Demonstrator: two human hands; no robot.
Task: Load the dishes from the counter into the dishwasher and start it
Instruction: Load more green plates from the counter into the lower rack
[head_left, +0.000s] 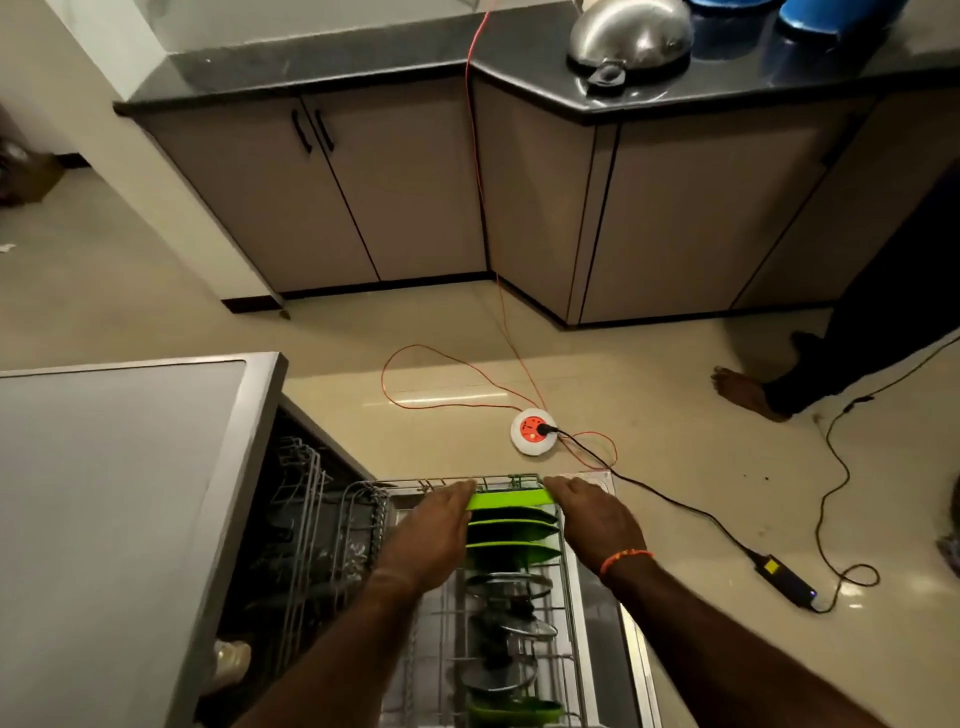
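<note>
Both hands, left hand (434, 530) and right hand (597, 525), hold with nearly straight fingers the green tray (511, 500), standing at the front of the lower rack (571, 587), before the green plates (514, 535). Tilted, it could miss the tines.

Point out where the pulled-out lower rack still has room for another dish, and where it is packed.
Free: the wire floor on the left side of the lower rack, between the lids and its left edge. Crowded: the right row, with green plates at the front, then lids. Both hands, left hand and right hand, flank the plates.
</note>
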